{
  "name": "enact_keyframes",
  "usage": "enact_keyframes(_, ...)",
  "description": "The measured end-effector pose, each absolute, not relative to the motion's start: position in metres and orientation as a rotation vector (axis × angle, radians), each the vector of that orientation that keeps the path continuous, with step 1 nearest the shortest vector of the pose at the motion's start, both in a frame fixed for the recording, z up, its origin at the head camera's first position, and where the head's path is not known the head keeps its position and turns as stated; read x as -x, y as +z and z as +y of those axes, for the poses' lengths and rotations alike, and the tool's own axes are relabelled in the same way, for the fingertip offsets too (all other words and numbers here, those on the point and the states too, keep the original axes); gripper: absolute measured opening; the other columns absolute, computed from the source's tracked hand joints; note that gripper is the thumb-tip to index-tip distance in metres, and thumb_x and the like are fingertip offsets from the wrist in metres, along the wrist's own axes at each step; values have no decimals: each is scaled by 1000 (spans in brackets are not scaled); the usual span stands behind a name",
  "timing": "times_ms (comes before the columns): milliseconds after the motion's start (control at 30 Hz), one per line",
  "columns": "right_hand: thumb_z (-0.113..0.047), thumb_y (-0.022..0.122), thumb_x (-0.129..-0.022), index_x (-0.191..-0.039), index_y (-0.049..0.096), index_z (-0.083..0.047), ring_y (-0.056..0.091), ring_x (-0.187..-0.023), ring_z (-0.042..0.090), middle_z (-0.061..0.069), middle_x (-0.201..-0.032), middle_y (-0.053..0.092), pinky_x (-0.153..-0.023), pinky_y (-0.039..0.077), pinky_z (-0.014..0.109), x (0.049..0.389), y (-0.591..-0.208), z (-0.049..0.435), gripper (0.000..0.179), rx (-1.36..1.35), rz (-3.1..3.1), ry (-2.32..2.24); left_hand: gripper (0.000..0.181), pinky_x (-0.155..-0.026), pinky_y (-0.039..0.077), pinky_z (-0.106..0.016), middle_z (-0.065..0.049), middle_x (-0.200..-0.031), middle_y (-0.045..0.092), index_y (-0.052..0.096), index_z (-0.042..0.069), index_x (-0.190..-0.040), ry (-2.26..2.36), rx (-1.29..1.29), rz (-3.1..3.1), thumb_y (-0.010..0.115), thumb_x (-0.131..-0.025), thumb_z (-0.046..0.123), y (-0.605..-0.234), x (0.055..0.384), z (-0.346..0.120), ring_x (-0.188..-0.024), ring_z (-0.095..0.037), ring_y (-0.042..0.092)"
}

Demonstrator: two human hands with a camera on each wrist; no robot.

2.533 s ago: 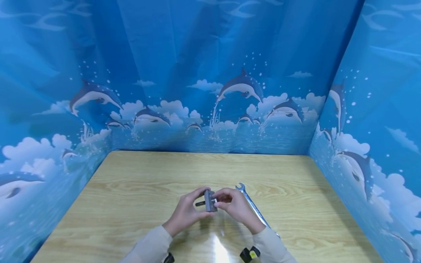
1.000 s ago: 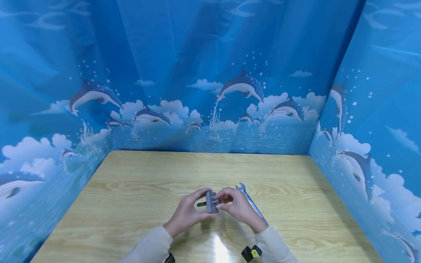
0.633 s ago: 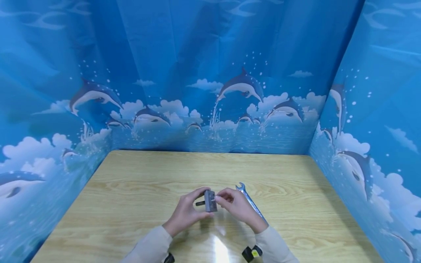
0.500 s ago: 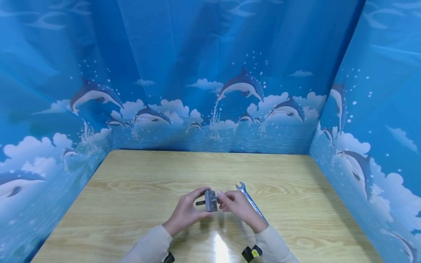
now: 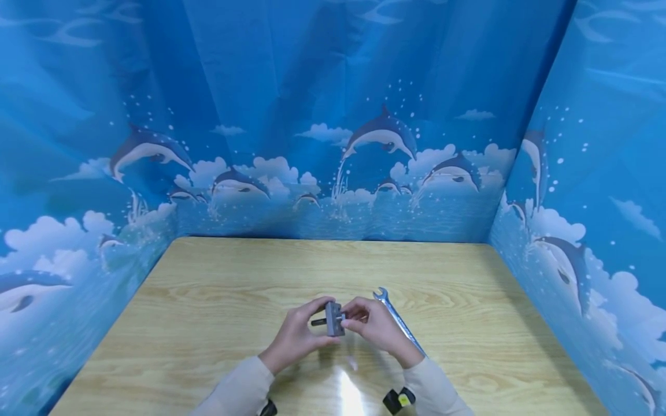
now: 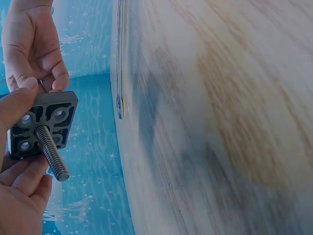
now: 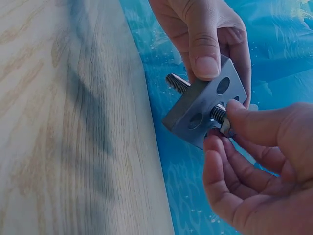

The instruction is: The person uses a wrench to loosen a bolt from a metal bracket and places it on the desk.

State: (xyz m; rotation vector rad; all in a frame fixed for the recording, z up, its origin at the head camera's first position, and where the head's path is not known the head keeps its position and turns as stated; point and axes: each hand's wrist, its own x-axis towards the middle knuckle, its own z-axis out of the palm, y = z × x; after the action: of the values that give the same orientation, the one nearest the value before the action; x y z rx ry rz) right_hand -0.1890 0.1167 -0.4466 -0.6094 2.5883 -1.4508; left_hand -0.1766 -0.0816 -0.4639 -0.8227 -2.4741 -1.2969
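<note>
My left hand (image 5: 293,338) grips a grey square plate (image 7: 183,105) by opposite edges, thumb on one and fingers on the other. The plate has round holes near its corners and stands nearly upright above the table. Through its centre runs a threaded bolt (image 6: 53,154), its long end sticking out on the left hand's side. On the far side, the right hand (image 5: 377,329) pinches the hex end (image 7: 225,127) of the bolt between thumb and fingers. A short stretch of thread shows between that end and the plate face in the right wrist view.
A silver open-end wrench (image 5: 398,320) lies slanted on the wooden table (image 5: 234,277), just right of the right hand and partly behind its wrist. Blue dolphin-print curtains (image 5: 291,173) enclose the table at the back and sides.
The right thumb and fingers have shifted back and forth around the bolt's hex end, rolling forward half a second ago and now drawn back. The plate stays almost in place in the left hand.
</note>
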Motion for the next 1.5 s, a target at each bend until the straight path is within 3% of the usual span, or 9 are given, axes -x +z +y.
enact_keyframes(367,5,64,-74,-96,62,-1,58,-79,30,13,-88,62,-70,53,29,174,-419,112,22,665,2511,-1560,76,-94,44,-32,-2,-117,58,47,18,-124,-1329,813,-2488,82,-58,26,-463,176,-80,-107,-14,54)
enact_keyframes(533,-17,66,-79,-103,61,-11,59,-79,17,3,-92,63,-69,53,24,185,-441,116,25,657,2559,-1523,76,-93,45,-31,1,-119,56,46,18,-125,-1337,804,-2489,82,-58,26,-463,177,-80,-108,-13,53)
enact_keyframes(700,-45,51,-85,-99,62,-16,58,-71,10,-3,-83,63,-62,52,23,189,-448,118,35,587,2609,-1448,76,-93,45,-30,0,-119,56,47,17,-125,-1330,811,-2473,81,-58,25,-463,177,-80,-108,-15,54)
enact_keyframes(900,-46,44,-89,-79,62,-8,58,-62,17,7,-70,61,-57,54,39,188,-448,118,43,525,2457,-1488,75,-92,46,-31,-3,-117,57,47,13,-124,-1336,841,-2443,81,-58,25,-465,177,-79,-107,-17,55)
enact_keyframes(1000,-46,47,-88,-76,63,-10,57,-59,15,7,-67,61,-53,54,35,187,-448,118,41,503,2495,-1477,75,-92,45,-30,-4,-117,58,47,14,-124,-1335,858,-2441,78,-60,35,-464,176,-78,-107,-16,55)
enact_keyframes(1100,-43,55,-84,-81,64,-12,55,-60,12,2,-68,61,-52,51,26,187,-448,118,32,520,2567,-1446,75,-93,45,-31,-4,-118,57,47,16,-125,-1344,856,-2454,73,-61,45,-464,176,-78,-108,-15,54)
enact_keyframes(1233,-26,65,-79,-93,63,-11,56,-70,11,-2,-78,61,-60,51,21,185,-443,117,21,597,2607,-1425,76,-93,45,-34,-3,-118,57,47,16,-125,-1353,849,-2458,71,-61,49,-464,175,-77,-107,-14,54)
enact_keyframes(1400,-3,66,-76,-97,61,-2,57,-77,21,10,-87,61,-66,53,26,175,-421,115,21,669,2553,-1486,75,-93,45,-35,-3,-116,58,47,16,-125,-1349,870,-2442,72,-61,47,-465,176,-77,-106,-13,54)
enact_keyframes(1500,1,66,-75,-97,61,2,57,-77,23,14,-88,61,-66,53,26,170,-411,113,22,692,2536,-1503,75,-93,45,-35,-3,-117,58,47,16,-125,-1345,878,-2440,72,-61,47,-465,177,-77,-106,-13,54)
